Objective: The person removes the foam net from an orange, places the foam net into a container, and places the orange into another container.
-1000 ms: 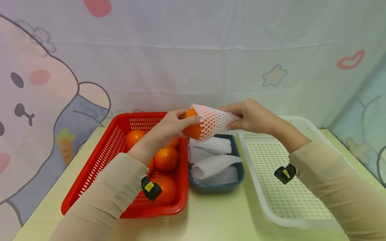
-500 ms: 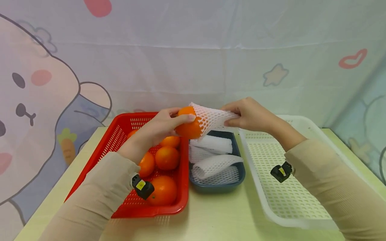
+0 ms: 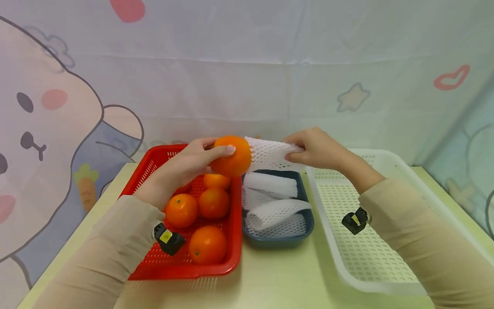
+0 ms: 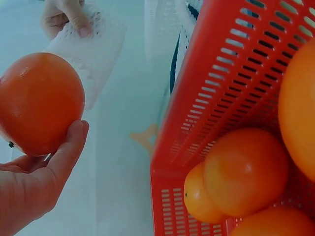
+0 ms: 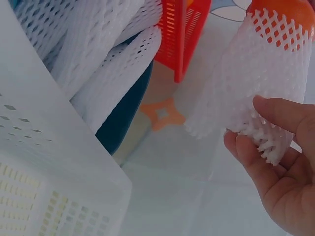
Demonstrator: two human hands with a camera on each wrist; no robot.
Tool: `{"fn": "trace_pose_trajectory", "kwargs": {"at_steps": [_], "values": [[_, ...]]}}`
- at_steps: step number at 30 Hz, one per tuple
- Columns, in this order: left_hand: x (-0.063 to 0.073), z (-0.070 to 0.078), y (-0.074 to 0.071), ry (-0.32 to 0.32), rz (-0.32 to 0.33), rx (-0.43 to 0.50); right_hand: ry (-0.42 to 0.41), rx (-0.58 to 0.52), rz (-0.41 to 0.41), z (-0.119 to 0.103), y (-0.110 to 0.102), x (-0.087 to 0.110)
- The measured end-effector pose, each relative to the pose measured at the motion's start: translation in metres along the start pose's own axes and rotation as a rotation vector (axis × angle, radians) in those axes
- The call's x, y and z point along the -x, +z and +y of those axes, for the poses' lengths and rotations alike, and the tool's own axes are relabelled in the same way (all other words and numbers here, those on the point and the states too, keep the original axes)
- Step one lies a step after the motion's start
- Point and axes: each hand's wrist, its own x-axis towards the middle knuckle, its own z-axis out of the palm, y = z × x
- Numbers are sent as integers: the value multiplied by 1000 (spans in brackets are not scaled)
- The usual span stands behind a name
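Note:
My left hand [image 3: 189,165] grips an orange [image 3: 233,156] above the red basket's right side, thumb across its front. In the left wrist view the orange [image 4: 42,103] is bare, and the fingers curl under it. At the right, my right hand [image 3: 320,148] pinches the closed-up end of a white foam net sleeve [image 3: 270,155]. The sleeve's wide mouth lies against or just beside the orange's right side; whether they touch I cannot tell. In the right wrist view, thumb and fingers squeeze the sleeve [image 5: 246,78], its mouth edge overlapping the orange [image 5: 290,12].
Several oranges [image 3: 208,245] lie in the red basket [image 3: 227,269] on the left. Between the baskets, a blue-grey tray [image 3: 278,243] holds several foam net sleeves [image 3: 272,184]. A white basket [image 3: 360,285] stands on the right. A printed curtain [image 3: 231,86] hangs behind the table.
The left hand has moved left with the orange, which was partly inside the net sleeve and now shows almost wholly bare. The right hand stays nearly in place, still pinching the sleeve.

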Motion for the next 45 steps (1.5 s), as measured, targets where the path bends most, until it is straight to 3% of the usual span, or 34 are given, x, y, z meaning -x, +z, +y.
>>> {"fn": "trace_pose_trajectory", "kwargs": {"at_steps": [10,16,25,31,35,38,42,45], "values": [[6,-7,-21,5,31,-71,22,50,26,7,8,-6],[6,-19,-37,-31,80,-98,62,107,44,15,19,-8],[17,-34,-65,-81,193,-255,54,210,38,17,35,-9],[25,-44,-79,-152,232,-330,119,254,10,16,45,-10],[29,-51,-86,-181,239,-480,139,268,9,16,49,-10],[30,-54,-87,-147,254,-662,141,262,1,17,50,-9],[30,-58,-86,-148,274,-885,164,276,-36,18,51,-8],[30,-63,-84,-195,260,-934,194,292,-79,18,52,-7]]}}
